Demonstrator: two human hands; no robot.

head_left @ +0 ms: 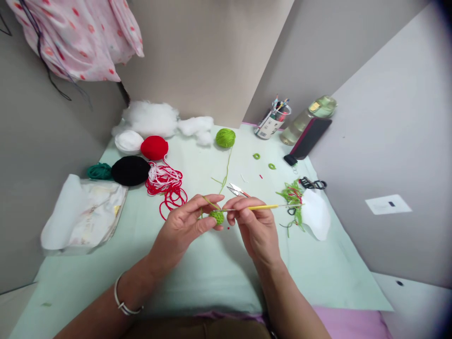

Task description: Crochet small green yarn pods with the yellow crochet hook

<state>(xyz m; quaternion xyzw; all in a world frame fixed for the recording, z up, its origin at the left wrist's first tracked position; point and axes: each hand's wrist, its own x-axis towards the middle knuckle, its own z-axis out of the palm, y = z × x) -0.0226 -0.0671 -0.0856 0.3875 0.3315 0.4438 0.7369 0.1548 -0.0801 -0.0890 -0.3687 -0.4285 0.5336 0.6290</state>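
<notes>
Between the thumb and fingers of my left hand (189, 221) is a small round green crochet piece (217, 217). Green yarn (228, 172) passes over the left fingers and leads back to a green yarn ball (225, 138). My right hand (256, 226) grips a crochet hook (263, 207) with a yellow handle. The hook's metal tip reaches the top of the green piece; whether it is inside a stitch cannot be made out. Just beyond the right fingers lie thread snips (236, 189), partly hidden by that hand.
Red (154, 148), white (129, 141) and black (130, 170) yarn balls sit at left, near white stuffing (150, 118). Two green rings (256, 156) lie at right. A pen cup (270, 123), bottle (300, 125), propped phone (312, 137) and yarn scraps (294, 200) line the right side.
</notes>
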